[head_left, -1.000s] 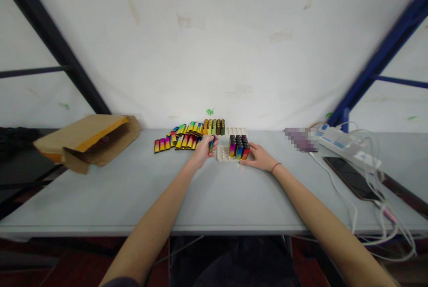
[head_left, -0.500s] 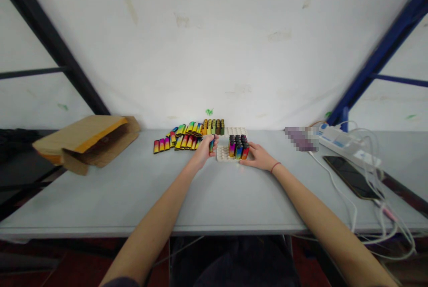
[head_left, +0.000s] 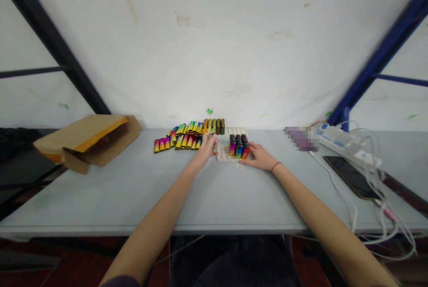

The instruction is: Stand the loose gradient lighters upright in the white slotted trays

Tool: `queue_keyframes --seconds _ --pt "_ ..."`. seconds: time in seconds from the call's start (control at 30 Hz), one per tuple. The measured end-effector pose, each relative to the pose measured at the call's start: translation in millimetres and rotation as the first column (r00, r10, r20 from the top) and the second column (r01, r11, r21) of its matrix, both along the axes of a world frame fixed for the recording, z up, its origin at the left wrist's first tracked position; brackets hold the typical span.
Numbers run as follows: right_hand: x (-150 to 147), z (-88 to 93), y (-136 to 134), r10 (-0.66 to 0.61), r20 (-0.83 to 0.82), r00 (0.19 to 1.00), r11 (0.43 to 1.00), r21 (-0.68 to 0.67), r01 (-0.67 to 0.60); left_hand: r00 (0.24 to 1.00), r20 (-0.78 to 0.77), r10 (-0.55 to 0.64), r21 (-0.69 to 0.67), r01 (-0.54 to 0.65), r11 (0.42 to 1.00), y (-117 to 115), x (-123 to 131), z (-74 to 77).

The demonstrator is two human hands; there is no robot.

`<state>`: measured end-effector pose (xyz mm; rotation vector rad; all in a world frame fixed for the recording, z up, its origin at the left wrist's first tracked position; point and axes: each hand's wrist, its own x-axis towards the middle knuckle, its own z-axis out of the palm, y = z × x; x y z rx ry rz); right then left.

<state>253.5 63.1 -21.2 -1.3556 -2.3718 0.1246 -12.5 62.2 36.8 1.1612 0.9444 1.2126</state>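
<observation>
My left hand [head_left: 205, 151] is closed around a small colourful tube [head_left: 214, 147], mostly hidden by the fingers, just left of a white tray [head_left: 223, 154] with round holes. Several upright tubes [head_left: 239, 147] with black tops and rainbow-coloured bodies fill the right part of that tray. At the tray's right end, my right hand [head_left: 259, 156] grips it, thumb along the front edge and fingers beside the tubes. To the left lies a pile of loose colourful tubes [head_left: 185, 140], some in neat rows.
Behind stand yellowish tubes [head_left: 214, 125] and a second white holed tray [head_left: 236, 131]. An opened brown paper bag [head_left: 90, 137] lies at far left. On the right are a phone [head_left: 349, 176], a power strip [head_left: 347, 144], white cables and a pixelated purple item [head_left: 301, 139].
My left hand has turned slightly, so less of the tube in it shows. My right hand and the tray stay where they were.
</observation>
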Motion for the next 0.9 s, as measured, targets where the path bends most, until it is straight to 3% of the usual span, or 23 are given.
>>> queue_keyframes --seconds 0.1,0.23,0.3,0.43,0.6,0.9 --pt "1 -0.6 0 -0.001 0.005 1.0 1.0 0.005 0.001 0.974 -0.225 0.003 0.25 0.054 0.967 0 0 -5.5" --pt "1 -1.1 1 0.008 -0.009 1.0 1.0 0.013 -0.008 0.869 -0.481 0.114 0.584 0.22 0.781 -1 -3 -3.0" --pt "1 -1.5 1 0.013 -0.015 1.0 1.0 0.016 -0.013 0.833 -0.54 0.12 0.604 0.285 0.744 -3 -4 -1.7" --pt "3 -2.6 2 0.021 -0.02 1.0 1.0 0.018 -0.021 0.818 -0.572 0.062 0.554 0.329 0.765 -5 -1 -5.4" --pt "2 -2.6 1 0.014 -0.011 1.0 1.0 0.024 -0.014 0.798 -0.597 0.077 0.559 0.346 0.753 -5 3 -14.8" --pt "-1 0.2 -1 0.01 -0.002 1.0 1.0 0.029 -0.01 0.8 -0.579 0.161 0.586 0.27 0.764 -6 6 -19.5"
